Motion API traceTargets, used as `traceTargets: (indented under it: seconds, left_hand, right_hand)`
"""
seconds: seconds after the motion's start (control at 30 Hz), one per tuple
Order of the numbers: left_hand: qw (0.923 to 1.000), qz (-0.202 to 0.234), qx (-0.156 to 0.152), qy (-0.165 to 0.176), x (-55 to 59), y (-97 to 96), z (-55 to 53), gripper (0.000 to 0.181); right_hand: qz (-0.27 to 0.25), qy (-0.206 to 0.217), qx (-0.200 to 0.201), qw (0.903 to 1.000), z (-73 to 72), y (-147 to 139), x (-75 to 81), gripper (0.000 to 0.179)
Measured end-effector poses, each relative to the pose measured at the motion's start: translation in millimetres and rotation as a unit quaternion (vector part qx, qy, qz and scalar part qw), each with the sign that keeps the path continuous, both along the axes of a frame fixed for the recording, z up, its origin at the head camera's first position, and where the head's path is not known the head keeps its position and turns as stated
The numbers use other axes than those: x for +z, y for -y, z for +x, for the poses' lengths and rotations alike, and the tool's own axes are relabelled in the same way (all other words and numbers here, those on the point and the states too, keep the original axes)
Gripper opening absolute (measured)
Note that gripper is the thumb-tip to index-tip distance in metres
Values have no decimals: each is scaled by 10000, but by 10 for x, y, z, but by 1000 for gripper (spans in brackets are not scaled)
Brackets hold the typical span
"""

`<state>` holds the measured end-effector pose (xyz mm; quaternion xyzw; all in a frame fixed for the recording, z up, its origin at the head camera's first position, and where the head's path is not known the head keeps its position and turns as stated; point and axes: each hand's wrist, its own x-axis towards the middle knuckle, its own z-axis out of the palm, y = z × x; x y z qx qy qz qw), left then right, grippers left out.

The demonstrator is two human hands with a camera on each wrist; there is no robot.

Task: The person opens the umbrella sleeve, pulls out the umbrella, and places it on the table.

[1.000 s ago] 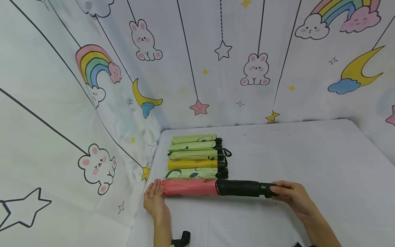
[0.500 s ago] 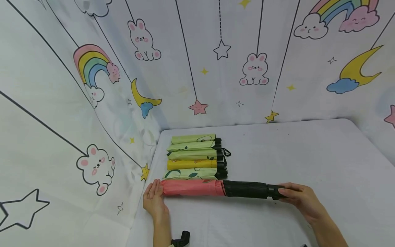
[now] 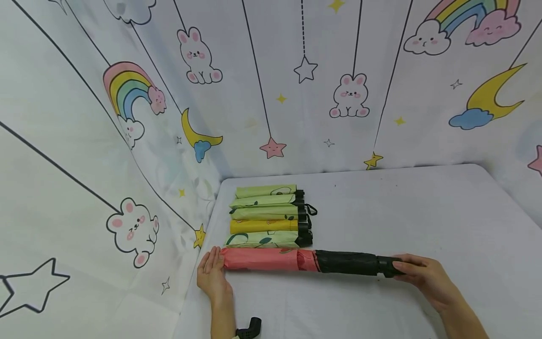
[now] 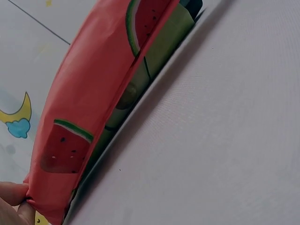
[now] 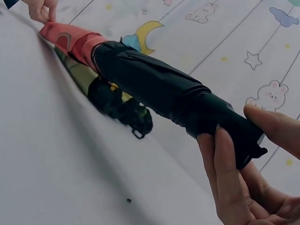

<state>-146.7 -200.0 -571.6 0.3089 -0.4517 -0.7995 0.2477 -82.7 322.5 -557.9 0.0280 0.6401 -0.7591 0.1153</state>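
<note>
A folded black umbrella sticks out of a red sleeve printed with watermelon slices. My right hand grips the umbrella's black handle end, fingers under it and thumb along the other side. At the sleeve's far left end is my left hand; in the left wrist view its thumb and finger pinch the gathered tip of the fabric. Sleeve and umbrella form one nearly level line between the hands, held above the tabletop in the right wrist view. The part of the umbrella inside the sleeve is hidden.
Behind the red sleeve, a row of several sleeved umbrellas lies side by side, mostly green with one yellow, black ends pointing right. They rest on a white-covered table. A cartoon-printed curtain rises at the back and left.
My right hand has moved right, drawing the black umbrella along; more of the red sleeve's length, now creased near its mouth, shows between the hands. My left hand has stayed in place.
</note>
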Motion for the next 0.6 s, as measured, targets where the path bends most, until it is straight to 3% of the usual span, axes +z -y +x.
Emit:
traceTargets:
  seconds: [0.37, 0.6]
  left_hand:
    - [9999, 76, 77, -14, -20, 3, 4, 56]
    - [9999, 133, 93, -18, -21, 1, 3, 57]
  right_hand:
    - [-96, 170, -3, 9998, 87, -222, -58, 25]
    - [117, 397, 53, 9991, 122, -358, -116, 24]
